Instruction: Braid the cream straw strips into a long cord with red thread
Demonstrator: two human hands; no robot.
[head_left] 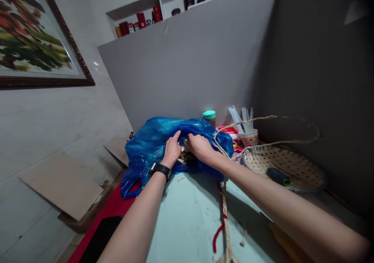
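Note:
A crumpled blue plastic bag [146, 140] lies on the table, its mouth facing me. My left hand [172, 150], with a black watch [160, 171] at the wrist, is closed at the mouth's left side; one digit points forward along the plastic and the other fingertips are hidden. At the right side of the mouth, my right hand [201, 147] has its fingers curled in on the plastic. Pale, straw-like pieces [184, 157] show between my hands. Near my right forearm stands a loop of twisted cord [267, 117]. A pale strand with red ties [224, 204] runs down the table.
On the right, a woven basket [260, 157] holds a dark spool [276, 175]. Behind it stands a paper cup [249, 138] with white sticks, and a jar with a turquoise lid [209, 115]. A grey panel [187, 68] rises behind the table. A black flat object [101, 239] lies front left.

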